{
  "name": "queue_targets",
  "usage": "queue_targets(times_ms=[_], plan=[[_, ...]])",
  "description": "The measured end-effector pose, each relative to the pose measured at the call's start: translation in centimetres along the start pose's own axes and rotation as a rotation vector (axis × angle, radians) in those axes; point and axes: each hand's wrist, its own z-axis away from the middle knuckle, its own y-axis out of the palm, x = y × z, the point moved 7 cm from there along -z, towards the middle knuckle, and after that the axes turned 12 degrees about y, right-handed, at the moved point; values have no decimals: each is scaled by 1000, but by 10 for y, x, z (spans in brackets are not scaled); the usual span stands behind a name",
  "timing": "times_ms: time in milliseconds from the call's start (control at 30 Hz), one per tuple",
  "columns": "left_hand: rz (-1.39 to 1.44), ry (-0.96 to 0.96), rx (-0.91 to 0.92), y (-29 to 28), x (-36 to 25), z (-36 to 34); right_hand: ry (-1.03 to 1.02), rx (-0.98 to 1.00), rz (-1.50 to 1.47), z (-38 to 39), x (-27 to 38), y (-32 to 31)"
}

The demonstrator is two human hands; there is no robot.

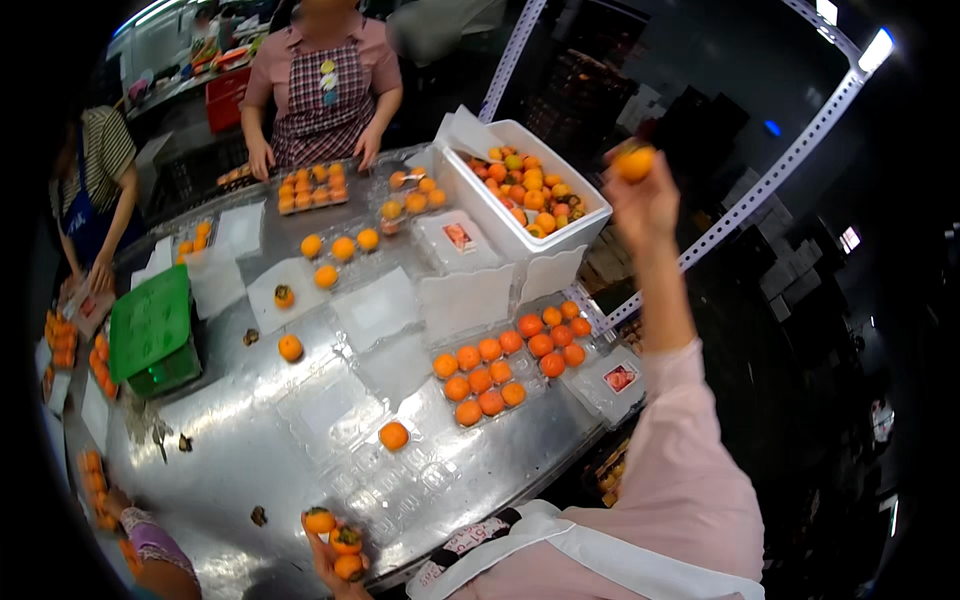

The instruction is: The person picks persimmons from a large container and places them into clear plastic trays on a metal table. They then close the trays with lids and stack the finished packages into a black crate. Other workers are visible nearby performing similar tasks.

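Raised at the right, my right hand (650,205) grips a single orange persimmon (634,163), off to the side of a white foam box (575,235) heaped with persimmons (528,188). Low at the table's near edge, my left hand (326,566) cradles three persimmons (346,541) with their leafy caps showing. Just beyond it lies a clear plastic tray (400,495) with moulded cups, and one persimmon (394,436) sits at its far end. To the right of that, two clear trays hold rows of persimmons (479,380).
A metal table (220,450) carries a green box (155,315), loose persimmons (290,347) and fallen caps. Across it stands a person in a checked apron (322,95); another person works at left. A purple-sleeved arm (155,540) reaches in lower left. A perforated metal post (770,180) rises at right.
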Motion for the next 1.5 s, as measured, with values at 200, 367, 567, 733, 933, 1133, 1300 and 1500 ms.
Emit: queue_targets(times_ms=[200, 367, 567, 733, 933, 1133, 1300, 1500], plan=[[-10, -97, -15, -7, -14, -13, -401, -553, 35, -71, 257, -192], [92, -115, 12, -9, -15, -22, -403, -731, 106, -78, 320, -231], [93, -96, 32, -15, -18, -15, -513, -827, 192, -80, 317, -219], [106, -74, 0, -16, -18, -12, -511, -877, 263, -70, 301, -209], [94, -81, 5, -10, -17, -12, -488, -952, 305, -68, 294, -227], [119, -111, 31, -4, -7, -19, -354, -1067, 171, -68, 307, -257], [55, -56, 30, -19, -2, -17, -277, -466, 455, -93, 219, -161], [60, -151, 119, 26, 12, -23, 226, 225, 984, 96, -207, 1]])
